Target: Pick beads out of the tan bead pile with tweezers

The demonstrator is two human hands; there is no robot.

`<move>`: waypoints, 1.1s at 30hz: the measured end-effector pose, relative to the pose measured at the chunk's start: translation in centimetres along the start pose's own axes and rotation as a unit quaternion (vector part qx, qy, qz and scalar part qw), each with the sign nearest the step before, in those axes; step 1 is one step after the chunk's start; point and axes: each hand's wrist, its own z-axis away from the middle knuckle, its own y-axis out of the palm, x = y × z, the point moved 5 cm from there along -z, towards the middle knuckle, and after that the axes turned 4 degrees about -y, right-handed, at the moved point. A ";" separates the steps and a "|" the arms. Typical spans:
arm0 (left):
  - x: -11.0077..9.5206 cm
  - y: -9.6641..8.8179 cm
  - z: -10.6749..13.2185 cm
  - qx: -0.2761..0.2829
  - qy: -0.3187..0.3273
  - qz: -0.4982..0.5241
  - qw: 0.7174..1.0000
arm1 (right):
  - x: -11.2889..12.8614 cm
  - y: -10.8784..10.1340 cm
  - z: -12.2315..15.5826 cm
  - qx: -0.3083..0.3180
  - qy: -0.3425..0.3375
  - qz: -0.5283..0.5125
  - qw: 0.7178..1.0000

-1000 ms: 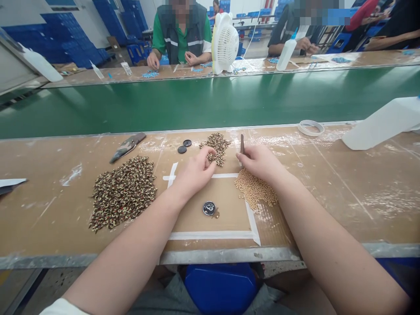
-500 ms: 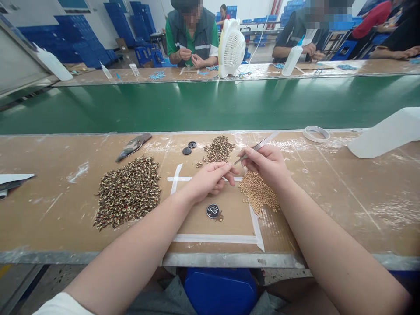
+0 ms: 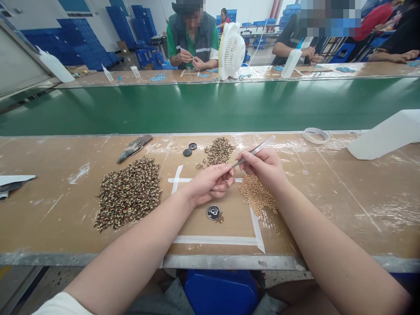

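Observation:
My right hand (image 3: 260, 165) is closed around metal tweezers (image 3: 262, 145), whose tip points down-left at my left fingertips. My left hand (image 3: 215, 181) is pinched at that tip; whatever sits between its thumb and finger is too small to make out. Just below the left hand, a small round black dish (image 3: 213, 213) with shiny dark contents rests on the cardboard. Under my right hand spreads a pile of tan beads (image 3: 257, 192). Beyond my left hand lies a small heap of dark-and-gold pieces (image 3: 219, 150). A larger pile of similar pieces (image 3: 129, 192) is on the left.
White tape strips (image 3: 216, 239) mark a rectangle on the cardboard. Two black discs (image 3: 187, 152), a camouflage-patterned object (image 3: 134, 148), a tape roll (image 3: 316, 135) and a white bottle (image 3: 387, 134) lie around. Past the green belt (image 3: 164, 109), co-workers sit by a fan (image 3: 231, 51).
The left fingers have curled in more tightly, and the tweezers and right hand have shifted slightly left. The piles and the dish stay where they were.

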 end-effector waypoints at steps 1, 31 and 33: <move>0.0 0.0 0.0 0.001 0.001 0.001 1.000 | -0.1 0.0 0.0 -0.002 0.001 -0.002 1.000; 0.4 -1.4 -0.4 -0.015 0.010 0.025 1.000 | 1.3 0.1 0.7 -0.029 -0.126 0.163 0.978; 0.4 -1.2 -0.4 -0.012 0.013 0.021 1.000 | 1.2 0.1 0.7 -0.025 -0.122 0.159 0.979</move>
